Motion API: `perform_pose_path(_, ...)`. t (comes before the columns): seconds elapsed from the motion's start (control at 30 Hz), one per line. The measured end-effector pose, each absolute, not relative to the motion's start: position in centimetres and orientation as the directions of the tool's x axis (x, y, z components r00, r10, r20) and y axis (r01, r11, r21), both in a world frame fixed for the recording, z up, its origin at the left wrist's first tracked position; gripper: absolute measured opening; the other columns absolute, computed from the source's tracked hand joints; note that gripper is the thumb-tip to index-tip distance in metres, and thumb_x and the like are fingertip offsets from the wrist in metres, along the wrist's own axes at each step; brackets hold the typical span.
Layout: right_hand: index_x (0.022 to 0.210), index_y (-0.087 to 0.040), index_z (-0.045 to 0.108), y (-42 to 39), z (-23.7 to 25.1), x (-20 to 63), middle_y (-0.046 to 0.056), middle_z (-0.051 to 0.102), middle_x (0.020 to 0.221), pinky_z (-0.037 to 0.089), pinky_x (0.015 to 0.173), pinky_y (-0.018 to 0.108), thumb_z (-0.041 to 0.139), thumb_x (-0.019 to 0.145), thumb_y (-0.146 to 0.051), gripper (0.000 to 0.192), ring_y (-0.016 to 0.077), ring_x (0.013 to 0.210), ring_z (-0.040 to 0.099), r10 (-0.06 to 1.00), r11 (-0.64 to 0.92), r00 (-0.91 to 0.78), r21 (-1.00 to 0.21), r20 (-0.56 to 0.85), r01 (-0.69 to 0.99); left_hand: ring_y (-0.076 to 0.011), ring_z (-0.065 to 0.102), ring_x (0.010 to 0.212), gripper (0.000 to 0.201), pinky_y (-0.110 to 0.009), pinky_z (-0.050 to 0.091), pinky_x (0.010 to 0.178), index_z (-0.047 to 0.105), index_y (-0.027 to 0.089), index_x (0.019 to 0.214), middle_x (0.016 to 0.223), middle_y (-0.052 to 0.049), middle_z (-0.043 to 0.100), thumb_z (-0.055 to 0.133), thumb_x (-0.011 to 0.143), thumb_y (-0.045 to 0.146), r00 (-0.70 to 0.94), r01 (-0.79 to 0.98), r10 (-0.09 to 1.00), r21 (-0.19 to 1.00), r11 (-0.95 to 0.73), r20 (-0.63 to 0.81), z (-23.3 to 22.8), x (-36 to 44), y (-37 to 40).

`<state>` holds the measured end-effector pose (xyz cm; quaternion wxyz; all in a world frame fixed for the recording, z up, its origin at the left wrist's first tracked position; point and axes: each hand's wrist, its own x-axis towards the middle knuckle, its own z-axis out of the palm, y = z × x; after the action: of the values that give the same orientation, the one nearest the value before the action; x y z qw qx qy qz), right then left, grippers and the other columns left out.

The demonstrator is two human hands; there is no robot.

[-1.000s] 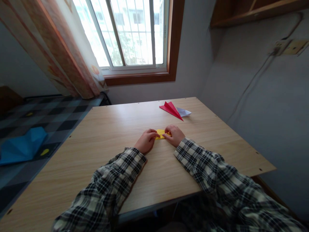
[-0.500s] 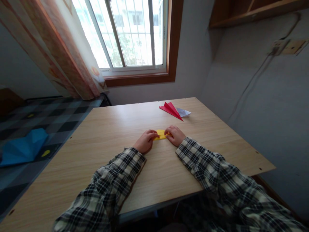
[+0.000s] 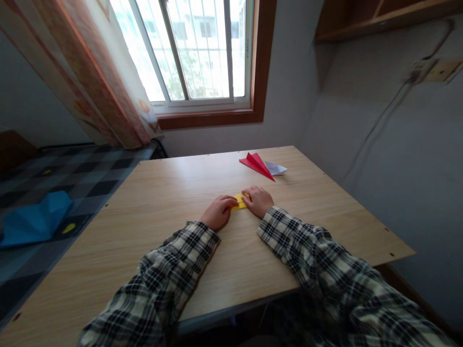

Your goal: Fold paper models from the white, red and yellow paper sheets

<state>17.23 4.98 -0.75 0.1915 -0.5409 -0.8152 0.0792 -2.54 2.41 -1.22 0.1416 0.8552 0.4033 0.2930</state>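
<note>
A small folded piece of yellow paper (image 3: 239, 202) lies on the wooden table (image 3: 159, 202), between my two hands. My left hand (image 3: 218, 212) has its fingers closed on the paper's left end. From the other side, my right hand (image 3: 259, 200) presses on the right part, covering much of it with bent fingers. Only the middle strip of the paper shows, with a fold line across it. Beyond my hands lie a red paper plane (image 3: 256, 165) and, partly behind it, a white folded paper boat (image 3: 276, 168).
To the left, a blue folded paper (image 3: 38, 219) rests on a checked cloth (image 3: 21, 270) beside the table. A window (image 3: 195, 53) and a curtain (image 3: 108, 72) are at the back. On the right wall hang a shelf (image 3: 383, 21) and a cable (image 3: 379, 123).
My right hand has slid left over the yellow paper, closer to my left hand, and covers more of it. My left hand stays in nearly the same place.
</note>
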Motion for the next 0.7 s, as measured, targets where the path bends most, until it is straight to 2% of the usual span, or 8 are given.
perform_pose_path(0.1,0.114,-0.024,0.069,4.98,-0.67,17.06,0.008,0.065,0.108,0.043,0.088,0.03,0.051,0.096,-0.038,0.029,0.0209,0.102,0.058,0.912,0.402,-0.354,-0.286,0.206,0.87,-0.0186,0.063,0.105,0.036,-0.04,0.049,0.102,0.071,0.017,0.1,0.11,-0.007,0.071,0.043,0.082,0.004,0.507,0.612,0.772,0.47,-0.636,0.384,-1.17,-2.5,2.34)
perform_pose_path(0.23,0.115,-0.025,0.069,4.98,-0.72,17.15,0.007,0.064,0.107,0.043,0.087,0.03,0.052,0.095,-0.038,0.029,0.021,0.102,0.058,0.91,0.406,-0.357,-0.279,0.211,0.87,-0.0193,0.062,0.106,0.036,-0.04,0.049,0.101,0.07,0.019,0.103,0.11,-0.005,0.072,0.044,0.084,0.004,0.538,0.624,0.753,0.42,-0.658,0.38,-0.98,-2.25,2.12)
perform_pose_path(0.5,0.113,-0.025,0.07,4.98,-0.57,17.03,0.007,0.064,0.106,0.043,0.088,0.029,0.055,0.094,-0.035,0.027,0.0199,0.102,0.058,0.911,0.405,-0.352,-0.312,0.213,0.859,-0.0218,0.059,0.099,0.021,-0.039,0.05,0.095,0.067,0.019,0.103,0.103,-0.007,0.072,0.047,0.095,0.019,0.596,0.677,0.713,0.247,-0.694,0.37,-0.57,-1.73,1.58)
perform_pose_path(0.7,0.113,-0.024,0.07,5.07,-0.83,17.07,0.006,0.063,0.107,0.044,0.087,0.029,0.057,0.092,-0.033,0.026,0.0199,0.102,0.059,0.908,0.41,-0.339,-0.359,0.245,0.838,-0.0205,0.06,0.096,0.02,-0.037,0.05,0.093,0.065,0.02,0.105,0.105,-0.005,0.071,0.048,0.095,0.018,0.595,0.695,0.722,0.225,-0.683,0.352,-0.39,-1.76,1.45)
